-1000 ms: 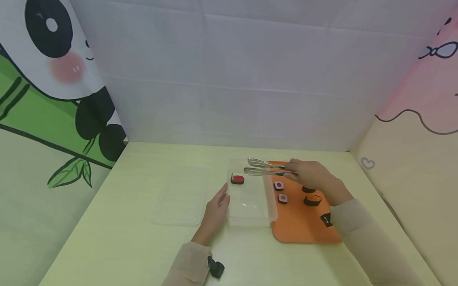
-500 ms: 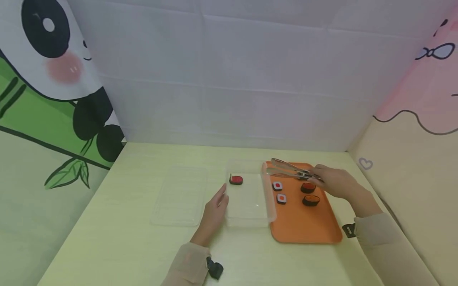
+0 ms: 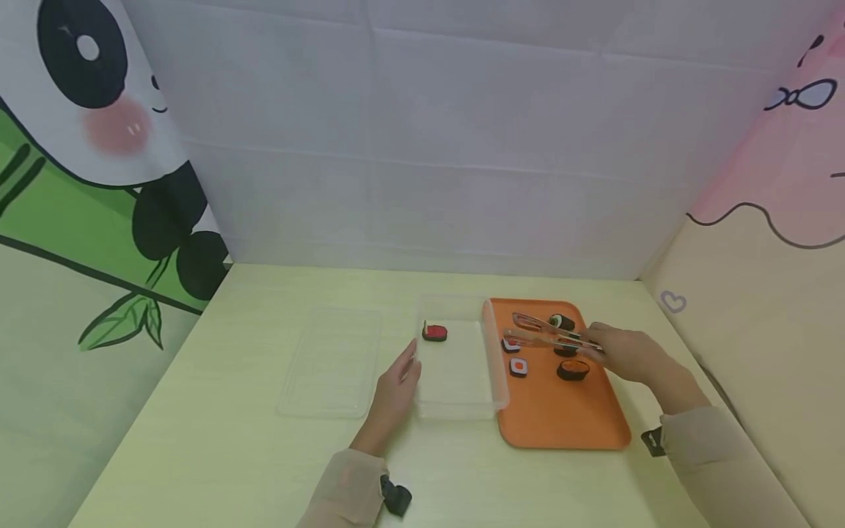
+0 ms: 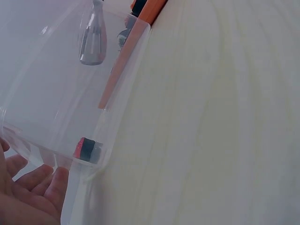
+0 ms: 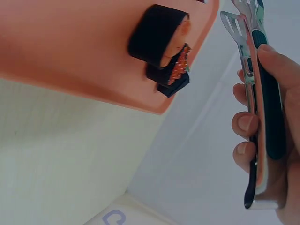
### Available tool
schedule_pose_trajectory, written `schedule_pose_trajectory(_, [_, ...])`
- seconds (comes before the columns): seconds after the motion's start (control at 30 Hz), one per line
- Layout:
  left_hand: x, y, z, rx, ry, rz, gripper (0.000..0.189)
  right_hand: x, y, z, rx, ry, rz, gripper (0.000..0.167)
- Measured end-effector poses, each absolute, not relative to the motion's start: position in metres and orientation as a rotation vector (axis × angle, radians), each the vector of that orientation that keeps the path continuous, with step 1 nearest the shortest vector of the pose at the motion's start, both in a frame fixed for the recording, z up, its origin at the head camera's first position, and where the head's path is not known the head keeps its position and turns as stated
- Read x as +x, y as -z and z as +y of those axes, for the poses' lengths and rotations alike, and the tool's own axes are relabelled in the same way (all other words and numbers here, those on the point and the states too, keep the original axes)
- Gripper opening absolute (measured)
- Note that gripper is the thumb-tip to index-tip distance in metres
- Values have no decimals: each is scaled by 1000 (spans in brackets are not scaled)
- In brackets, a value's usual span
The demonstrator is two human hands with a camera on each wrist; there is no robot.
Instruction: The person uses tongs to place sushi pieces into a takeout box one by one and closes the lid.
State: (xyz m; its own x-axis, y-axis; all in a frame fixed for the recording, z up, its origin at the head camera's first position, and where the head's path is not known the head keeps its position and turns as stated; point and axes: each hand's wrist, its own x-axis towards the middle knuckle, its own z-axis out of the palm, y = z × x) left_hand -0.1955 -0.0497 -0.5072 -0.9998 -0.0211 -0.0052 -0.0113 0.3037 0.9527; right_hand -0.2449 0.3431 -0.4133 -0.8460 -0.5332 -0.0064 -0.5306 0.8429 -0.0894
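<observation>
My right hand [image 3: 627, 356] grips metal tongs [image 5: 269, 108] with dark handle grips. Their two slotted ends stand apart with nothing between them, over the orange tray [image 3: 561, 422]. On this tray lie two white-and-red sushi rolls [image 3: 518, 367], one partly covered by the tongs, and an orange-topped sushi [image 3: 573, 370]. Behind it sits a sushi mostly hidden by the tongs, and a green-and-white roll [image 3: 562, 322] lies at the back. My left hand [image 3: 394, 389] touches the left wall of a clear plastic box [image 3: 455, 381] with its fingertips. One red-topped sushi [image 3: 434, 333] sits inside, near that wall.
A clear flat lid [image 3: 330, 363] lies on the pale table [image 3: 218, 440] left of the box. The box's right rim overlaps the tray's left edge in the head view. A pale wall [image 3: 422, 147] stands behind, with printed cloth at both sides.
My right hand has drawn back from above the box to the right, then come lower and nearer with the tongs over the tray. My left hand stays at the box.
</observation>
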Motion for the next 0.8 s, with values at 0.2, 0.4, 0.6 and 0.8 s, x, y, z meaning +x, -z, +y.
schedule_pose_trajectory(0.2, [-197,511,-49,37,1855,-2531,48,-245,424,346,-891,115,2965,16])
schedule_pose_trajectory(0.4, [-197,511,-49,15,1855,-2529,48,-247,428,345,-840,134,2936,25])
schedule_pose_trajectory(0.6, [-196,510,-50,2,1853,-2539,48,-248,428,345,-775,144,2899,39])
schedule_pose_trajectory(0.8, [-196,512,-50,17,1856,-2540,48,-247,430,339,-761,134,2899,40])
